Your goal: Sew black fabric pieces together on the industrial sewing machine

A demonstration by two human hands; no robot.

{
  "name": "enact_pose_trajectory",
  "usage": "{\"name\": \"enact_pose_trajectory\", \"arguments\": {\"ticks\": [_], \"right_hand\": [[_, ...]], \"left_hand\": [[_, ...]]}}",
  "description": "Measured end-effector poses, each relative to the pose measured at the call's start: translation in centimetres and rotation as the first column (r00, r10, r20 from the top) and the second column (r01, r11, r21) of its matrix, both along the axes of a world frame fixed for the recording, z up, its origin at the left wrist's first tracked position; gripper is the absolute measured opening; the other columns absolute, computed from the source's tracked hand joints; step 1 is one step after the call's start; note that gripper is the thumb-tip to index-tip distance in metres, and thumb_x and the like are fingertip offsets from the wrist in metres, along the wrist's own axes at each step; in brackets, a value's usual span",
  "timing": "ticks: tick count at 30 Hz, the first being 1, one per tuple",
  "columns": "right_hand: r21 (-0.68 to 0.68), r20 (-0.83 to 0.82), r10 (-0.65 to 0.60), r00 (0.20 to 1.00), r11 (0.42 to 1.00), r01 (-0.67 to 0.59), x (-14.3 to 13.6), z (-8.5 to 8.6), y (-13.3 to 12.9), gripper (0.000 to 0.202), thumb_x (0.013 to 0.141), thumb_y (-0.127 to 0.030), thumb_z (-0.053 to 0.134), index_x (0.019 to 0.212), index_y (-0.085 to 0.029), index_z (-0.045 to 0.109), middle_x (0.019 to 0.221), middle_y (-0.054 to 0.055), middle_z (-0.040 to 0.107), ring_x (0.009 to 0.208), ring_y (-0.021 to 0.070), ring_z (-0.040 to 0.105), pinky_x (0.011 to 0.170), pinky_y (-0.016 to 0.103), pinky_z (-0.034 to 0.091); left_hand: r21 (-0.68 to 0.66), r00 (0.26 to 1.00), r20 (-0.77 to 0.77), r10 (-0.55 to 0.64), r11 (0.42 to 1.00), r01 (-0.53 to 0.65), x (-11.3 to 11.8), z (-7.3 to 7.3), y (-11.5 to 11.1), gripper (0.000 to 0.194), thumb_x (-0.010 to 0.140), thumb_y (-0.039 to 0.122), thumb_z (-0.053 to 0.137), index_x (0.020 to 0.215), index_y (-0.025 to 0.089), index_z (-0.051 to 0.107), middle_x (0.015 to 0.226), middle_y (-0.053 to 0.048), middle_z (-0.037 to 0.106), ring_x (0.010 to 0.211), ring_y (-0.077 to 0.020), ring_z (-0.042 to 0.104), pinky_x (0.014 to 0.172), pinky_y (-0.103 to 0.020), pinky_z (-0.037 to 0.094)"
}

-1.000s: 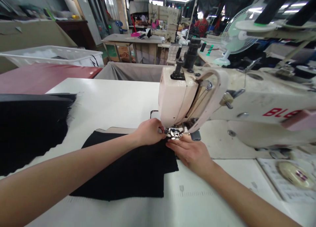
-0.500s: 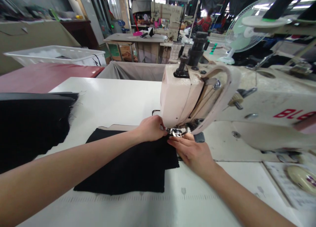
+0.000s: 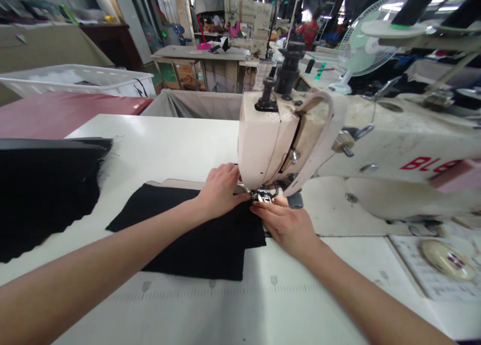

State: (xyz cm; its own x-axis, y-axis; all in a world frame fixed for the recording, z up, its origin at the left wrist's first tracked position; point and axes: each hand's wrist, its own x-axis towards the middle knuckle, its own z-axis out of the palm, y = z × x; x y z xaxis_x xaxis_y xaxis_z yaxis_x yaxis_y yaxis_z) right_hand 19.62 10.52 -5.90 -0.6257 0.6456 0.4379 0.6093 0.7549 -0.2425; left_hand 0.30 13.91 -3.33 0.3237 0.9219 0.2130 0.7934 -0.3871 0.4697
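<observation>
A black piece of cloth (image 3: 210, 250) lies on the white sewing table, its upper right edge at the presser foot (image 3: 263, 195) of a sewing machine (image 3: 268, 144). A paler layer (image 3: 175, 184) shows along its far edge. My left hand (image 3: 221, 190) rests on the cloth left of the foot, thumb apart from the fingers and pointing at it; some fingertips are hidden by the machine head. Just right of and in front of the foot, my right hand (image 3: 287, 225) lies flat with fingers stretched out over the cloth's edge. Both hands are open.
More black cloth (image 3: 45, 195) with a frayed edge lies on the left of the table. Beyond are a white plastic basket (image 3: 131, 87) and a grey fabric-lined bin (image 3: 206, 104). A round cream object (image 3: 447, 260) sits at right. A fan (image 3: 370, 44) and a person in red (image 3: 310, 32) are behind.
My left hand has opened from a more closed grip beside the foot, its thumb now extended. The cloth has turned slightly under the hands. The machine's thread lever has dropped; the camera has shifted a little.
</observation>
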Motion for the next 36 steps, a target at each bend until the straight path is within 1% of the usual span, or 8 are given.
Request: {"name": "enact_pose_trajectory", "arguments": {"ticks": [5,8,9,11,13,15,27,36], "right_hand": [[-0.169,-0.069,-0.050,0.996,0.985,0.037,0.0,-0.3,0.1,0.026,0.090,-0.019,0.049,0.102,-0.020,0.072,0.096,0.011,0.072,0.084,0.0264,0.066,0.067,0.038,0.051],[-0.326,-0.164,-0.173,0.971,0.939,0.112,-0.3,0.0,-1.4,0.029,0.092,-0.025,0.047,0.112,-0.019,0.068,0.081,0.009,0.070,0.073,0.0227,0.066,0.063,0.036,0.052],[-0.482,-0.254,-0.247,0.935,0.870,0.099,-0.4,0.2,-2.2,0.032,0.093,-0.028,0.045,0.119,-0.020,0.063,0.081,0.008,0.070,0.073,0.0212,0.066,0.064,0.035,0.053],[-0.812,-0.428,-0.458,0.779,0.574,-0.108,-0.8,0.9,-4.0,0.039,0.093,-0.034,0.047,0.130,-0.021,0.052,0.090,0.007,0.070,0.081,0.0189,0.069,0.074,0.035,0.055],[-0.875,-0.465,-0.652,0.599,0.237,-0.421,-1.3,1.7,-5.7,0.044,0.088,-0.035,0.056,0.129,-0.019,0.050,0.101,0.008,0.069,0.093,0.0181,0.068,0.088,0.035,0.052],[-0.814,-0.452,-0.729,0.514,0.101,-0.572,-1.7,2.4,-6.8,0.044,0.083,-0.032,0.065,0.122,-0.015,0.055,0.103,0.008,0.069,0.098,0.0175,0.066,0.095,0.033,0.048],[-0.751,-0.418,-0.807,0.418,0.048,-0.659,-2.6,2.3,-7.0,0.029,0.073,-0.027,0.072,0.098,-0.014,0.066,0.092,0.006,0.070,0.083,0.0142,0.066,0.091,0.032,0.048],[-0.774,-0.407,-0.803,0.435,0.050,-0.631,-2.6,2.4,-7.1,0.033,0.073,-0.024,0.074,0.103,-0.012,0.067,0.093,0.006,0.070,0.085,0.0126,0.064,0.089,0.029,0.049]], "left_hand": [[-0.125,0.982,0.172,-0.078,0.987,0.101,0.1,-0.7,-6.8,0.056,0.060,0.031,0.083,0.100,0.016,0.048,0.108,-0.009,0.055,0.100,-0.0244,0.052,0.088,-0.039,0.046],[-0.244,0.948,0.318,0.008,0.967,0.074,-0.3,-1.3,-8.1,0.046,0.064,0.019,0.078,0.099,0.017,0.047,0.097,-0.004,0.054,0.089,-0.0185,0.052,0.081,-0.033,0.047],[-0.274,0.930,0.366,0.029,0.958,0.078,-0.5,-1.3,-8.0,0.041,0.067,0.016,0.074,0.098,0.017,0.047,0.094,-0.002,0.054,0.086,-0.0166,0.052,0.078,-0.031,0.047],[-0.313,0.898,0.440,0.032,0.942,0.120,-0.9,-1.3,-7.5,0.035,0.070,0.017,0.073,0.097,0.017,0.050,0.090,0.000,0.055,0.082,-0.0142,0.052,0.074,-0.027,0.046],[-0.314,0.887,0.462,0.014,0.938,0.149,-1.2,-1.2,-7.1,0.033,0.070,0.019,0.075,0.095,0.018,0.054,0.088,0.001,0.056,0.081,-0.0132,0.052,0.073,-0.026,0.044],[-0.298,0.894,0.447,-0.002,0.942,0.151,-1.3,-1.2,-7.0,0.035,0.067,0.019,0.079,0.094,0.018,0.057,0.086,0.002,0.057,0.080,-0.0127,0.052,0.072,-0.025,0.043],[-0.045,0.907,0.389,-0.161,0.980,0.194,-0.5,-1.5,-8.4,0.011,0.081,0.017,0.067,0.091,0.015,0.068,0.092,-0.005,0.065,0.090,-0.0167,0.059,0.084,-0.030,0.049],[-0.112,0.889,0.442,-0.122,0.975,0.190,-0.9,-1.3,-8.1,0.015,0.077,0.016,0.072,0.091,0.018,0.070,0.091,-0.002,0.068,0.087,-0.0150,0.062,0.082,-0.026,0.050]]}}
